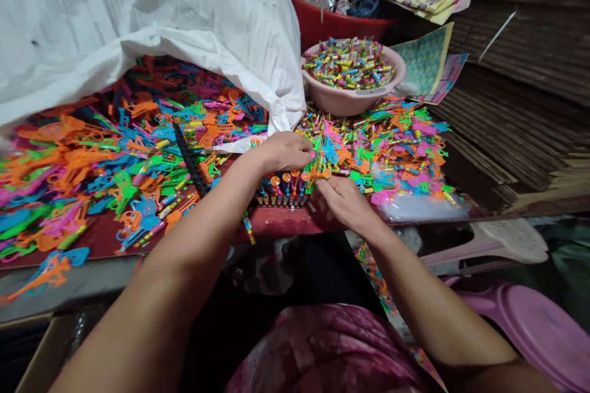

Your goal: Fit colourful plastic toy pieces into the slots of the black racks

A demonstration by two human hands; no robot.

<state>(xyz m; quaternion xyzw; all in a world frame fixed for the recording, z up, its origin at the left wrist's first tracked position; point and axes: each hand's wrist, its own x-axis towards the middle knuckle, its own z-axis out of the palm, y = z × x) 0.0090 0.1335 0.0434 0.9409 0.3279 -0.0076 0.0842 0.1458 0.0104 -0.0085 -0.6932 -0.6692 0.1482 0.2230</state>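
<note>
Top (322, 356) deep pink, blotched with paler and darker patches, cloth creased. Legwear (329, 270) black, detail lost in shadow. Arms (198, 252) bare as far as seen. Left hand (288, 150), right hand (343, 199) bare too.

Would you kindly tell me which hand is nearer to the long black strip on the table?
The left: the left hand is to the right of the black strip, with the right hand farther off in that direction, beside the row of orange-topped pieces.

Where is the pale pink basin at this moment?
In the head view, the pale pink basin sits right of centre in the upper half, beyond the right hand, in front of the red tub and just right of the white sheeting.
</note>
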